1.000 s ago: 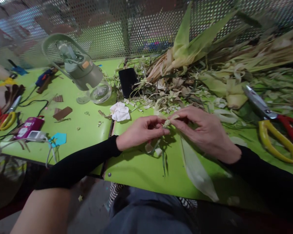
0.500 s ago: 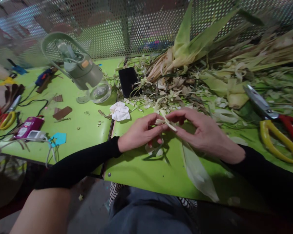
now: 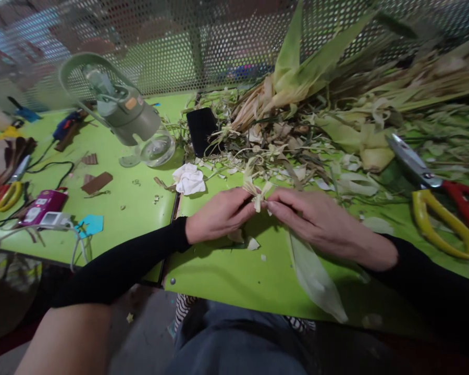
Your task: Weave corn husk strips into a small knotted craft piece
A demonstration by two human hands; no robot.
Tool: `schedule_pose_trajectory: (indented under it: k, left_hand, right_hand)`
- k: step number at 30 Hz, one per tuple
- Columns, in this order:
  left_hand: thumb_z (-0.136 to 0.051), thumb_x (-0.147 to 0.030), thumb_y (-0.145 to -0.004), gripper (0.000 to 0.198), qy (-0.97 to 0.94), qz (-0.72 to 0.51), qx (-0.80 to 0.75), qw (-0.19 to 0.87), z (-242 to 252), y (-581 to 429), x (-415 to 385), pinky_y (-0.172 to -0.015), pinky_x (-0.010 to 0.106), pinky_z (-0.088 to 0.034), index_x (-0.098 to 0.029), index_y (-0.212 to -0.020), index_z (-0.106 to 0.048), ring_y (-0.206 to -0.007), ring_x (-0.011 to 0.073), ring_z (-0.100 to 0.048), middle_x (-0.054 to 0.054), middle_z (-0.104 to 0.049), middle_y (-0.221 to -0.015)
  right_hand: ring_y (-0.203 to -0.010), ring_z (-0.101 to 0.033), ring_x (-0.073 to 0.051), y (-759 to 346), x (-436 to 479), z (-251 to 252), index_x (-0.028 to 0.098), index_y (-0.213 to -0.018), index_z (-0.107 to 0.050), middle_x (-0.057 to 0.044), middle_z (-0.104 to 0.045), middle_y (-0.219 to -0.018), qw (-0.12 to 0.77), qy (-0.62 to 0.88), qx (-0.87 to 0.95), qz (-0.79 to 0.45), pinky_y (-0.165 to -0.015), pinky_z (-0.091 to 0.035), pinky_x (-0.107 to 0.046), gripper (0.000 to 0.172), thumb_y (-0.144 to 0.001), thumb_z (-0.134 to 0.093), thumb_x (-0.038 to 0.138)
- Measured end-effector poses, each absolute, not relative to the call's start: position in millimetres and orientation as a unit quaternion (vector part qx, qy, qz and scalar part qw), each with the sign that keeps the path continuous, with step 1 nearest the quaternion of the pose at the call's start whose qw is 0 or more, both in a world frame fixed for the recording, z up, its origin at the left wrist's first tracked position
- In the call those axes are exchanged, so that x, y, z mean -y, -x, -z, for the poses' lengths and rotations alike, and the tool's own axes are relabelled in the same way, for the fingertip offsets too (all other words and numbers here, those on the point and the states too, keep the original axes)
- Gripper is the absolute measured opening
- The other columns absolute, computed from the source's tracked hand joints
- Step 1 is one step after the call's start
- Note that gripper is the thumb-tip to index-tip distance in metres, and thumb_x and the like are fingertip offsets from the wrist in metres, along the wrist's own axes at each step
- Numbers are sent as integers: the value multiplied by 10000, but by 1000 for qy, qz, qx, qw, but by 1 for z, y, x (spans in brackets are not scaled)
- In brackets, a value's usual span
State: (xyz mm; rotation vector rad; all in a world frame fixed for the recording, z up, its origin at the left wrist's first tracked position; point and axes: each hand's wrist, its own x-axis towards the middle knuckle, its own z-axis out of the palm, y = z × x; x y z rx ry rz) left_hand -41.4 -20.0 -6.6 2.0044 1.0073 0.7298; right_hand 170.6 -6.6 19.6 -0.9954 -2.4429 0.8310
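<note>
Between my two hands is a small knotted piece of pale corn husk (image 3: 258, 196), its ends fanned out above the fingertips. My left hand (image 3: 227, 212) pinches it from the left, thumb against fingers. From the right, my right hand (image 3: 316, 219) pinches it with thumb and forefinger; its other fingers are curled and partly hidden. A long pale husk leaf (image 3: 316, 278) lies on the green table (image 3: 219, 265) below my right hand, pointing toward the table's front edge. Small husk scraps (image 3: 253, 244) lie under my hands.
Behind my hands lies a heap of husk shreds (image 3: 281, 140) with a black phone (image 3: 202, 131). Large scissors (image 3: 445, 203) rest at the right. A crumpled tissue (image 3: 188, 178) and a green-lidded bottle (image 3: 131, 117) stand left, with a purple device (image 3: 44, 205) and more scissors (image 3: 8, 194) beyond.
The husk piece has turned between my fingers: strands that lay crosswise now fan upward from a bunched middle. My fingertips have closed in on it, and the view has shifted slightly.
</note>
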Motion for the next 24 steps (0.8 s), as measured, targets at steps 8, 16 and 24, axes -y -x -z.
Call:
schedule_pose_trajectory:
  k: [8, 16, 24]
  left_hand:
    - [-477, -535, -1005, 360, -657, -306, -345, 596, -4, 35, 36, -566, 220, -399, -200, -874, -477, -583, 77, -409, -49, -435, -689]
    - [-493, -550, -992, 369, -653, -269, -362, 609, -3, 40, 29, -503, 205, -393, -194, -897, -487, -533, 64, -446, -54, -436, -702]
    - [-410, -375, -1024, 260, -836, -226, -425, 263, 8, 36, 23, -649, 280, -438, -177, -910, -534, -676, 150, -533, 32, -613, -784]
  right_hand:
    - [-493, -311, -125, -164, 20, -27, 253, -649, -314, 46, -344, -548, 224, 300, 887, -269, -526, -228, -315, 326, -953, -429, 242]
    - [-505, -358, -116, -164, 22, -15, 241, -670, -348, 44, -392, -558, 242, 281, 902, -223, -525, -258, -289, 315, -975, -428, 236]
    - [-564, -430, -163, -167, 14, -12, 243, -709, -432, -6, -497, -615, 239, 333, 912, -27, -549, -281, -320, 364, -1035, -414, 404]
